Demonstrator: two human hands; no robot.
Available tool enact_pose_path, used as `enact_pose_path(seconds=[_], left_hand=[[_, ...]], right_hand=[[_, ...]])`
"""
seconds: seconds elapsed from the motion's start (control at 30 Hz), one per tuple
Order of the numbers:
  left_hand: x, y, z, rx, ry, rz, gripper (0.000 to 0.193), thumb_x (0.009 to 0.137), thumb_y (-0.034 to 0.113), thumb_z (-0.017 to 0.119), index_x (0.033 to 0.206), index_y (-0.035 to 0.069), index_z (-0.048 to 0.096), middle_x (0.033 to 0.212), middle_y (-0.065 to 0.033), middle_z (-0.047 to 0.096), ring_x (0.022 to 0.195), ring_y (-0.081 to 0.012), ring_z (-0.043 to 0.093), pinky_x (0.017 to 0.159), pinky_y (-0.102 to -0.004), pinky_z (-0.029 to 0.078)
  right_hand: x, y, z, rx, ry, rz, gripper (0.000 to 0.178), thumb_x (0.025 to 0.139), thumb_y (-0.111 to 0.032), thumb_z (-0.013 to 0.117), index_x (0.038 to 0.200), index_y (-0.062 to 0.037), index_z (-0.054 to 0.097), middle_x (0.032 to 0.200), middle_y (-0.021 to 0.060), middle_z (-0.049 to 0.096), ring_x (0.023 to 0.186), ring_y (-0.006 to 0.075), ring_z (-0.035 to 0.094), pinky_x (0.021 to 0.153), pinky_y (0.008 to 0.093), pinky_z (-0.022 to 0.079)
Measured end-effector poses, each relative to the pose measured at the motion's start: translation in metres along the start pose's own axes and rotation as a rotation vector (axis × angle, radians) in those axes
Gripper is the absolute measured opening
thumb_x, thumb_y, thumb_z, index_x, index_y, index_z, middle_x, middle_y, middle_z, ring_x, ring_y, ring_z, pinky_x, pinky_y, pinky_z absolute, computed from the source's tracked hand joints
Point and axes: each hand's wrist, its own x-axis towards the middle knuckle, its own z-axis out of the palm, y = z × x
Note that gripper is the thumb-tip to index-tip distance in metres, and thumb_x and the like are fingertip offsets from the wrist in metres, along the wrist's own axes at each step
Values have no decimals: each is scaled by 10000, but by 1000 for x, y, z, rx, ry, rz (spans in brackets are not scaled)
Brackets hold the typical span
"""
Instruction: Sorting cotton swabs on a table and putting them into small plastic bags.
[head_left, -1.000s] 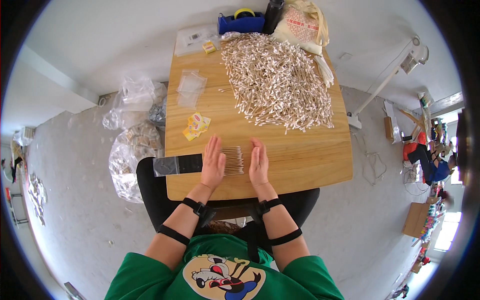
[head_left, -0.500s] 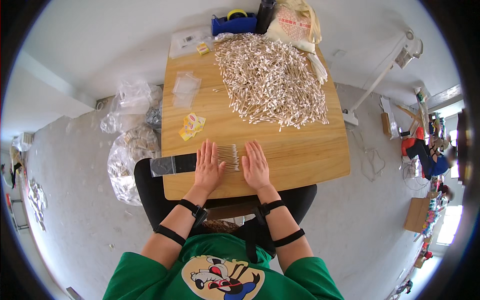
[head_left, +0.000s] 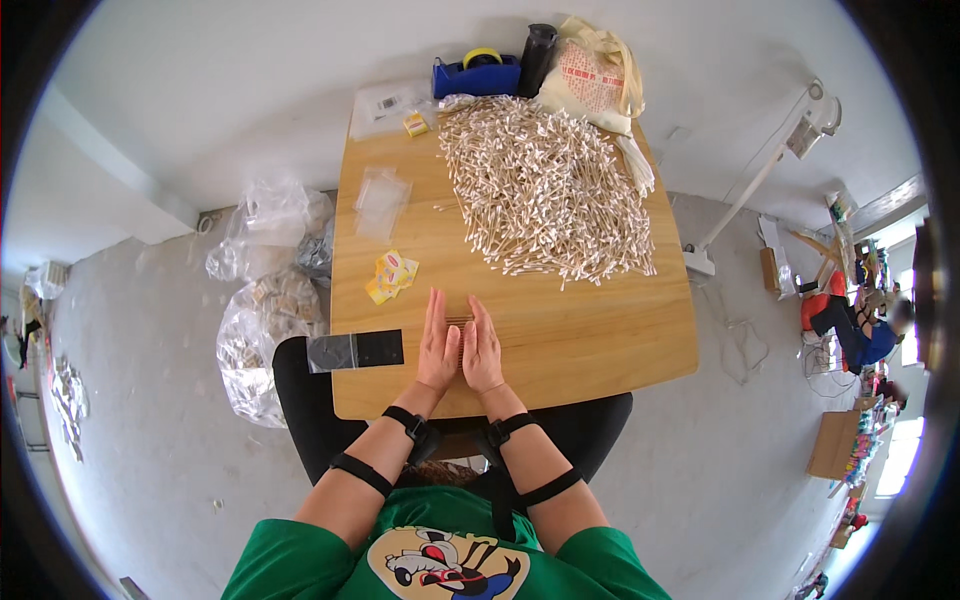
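Note:
On the wooden table [head_left: 600,340] lies a small row of thin wooden sticks with white ends [head_left: 459,325]. My left hand [head_left: 437,345] and my right hand [head_left: 482,347] stand on edge on either side of that row, palms facing each other, fingers straight, pressing the sticks together between them. A large heap of the same sticks [head_left: 545,190] covers the far half of the table. Most of the small row is hidden between my palms.
Left of my hands lie a dark flat bag [head_left: 356,350], yellow sachets [head_left: 392,275] and a clear plastic bag [head_left: 381,200]. At the far edge stand a blue tape dispenser [head_left: 476,75], a black bottle [head_left: 536,58] and a cloth bag [head_left: 592,75]. Filled plastic bags [head_left: 255,330] sit on the floor.
My two hands have moved closer together, squeezing the spread row of sticks into a narrow bundle. The camera view has shifted slightly.

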Motion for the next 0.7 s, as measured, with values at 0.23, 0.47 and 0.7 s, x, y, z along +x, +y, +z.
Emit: enact_pose_path(seconds=[0.23,0.47,0.7], left_hand=[[-8,-3,-5,16,21,-107,582,1025,319,414,1498,6,283,1564,-235,250,1443,-388,268,1167,-430,253],[-27,12,-31,702,-311,14,592,983,319,464,1498,65,318,1566,-201,261,1461,-366,220,1189,-502,176],[-20,5,-21,802,-285,46,580,985,351,464,1494,98,350,1576,-135,275,1465,-320,234,1185,-520,178]], right_hand=[[-2,9,-12,242,138,225,427,1059,-243,391,1377,36,445,1347,232,518,1265,341,498,1069,378,383],[-27,5,-59,-58,220,192,235,1020,-180,476,997,-17,645,916,133,626,837,291,621,744,377,498],[-36,-7,-50,-196,120,-16,214,926,-118,576,753,-35,669,753,128,627,724,329,603,670,398,491]])
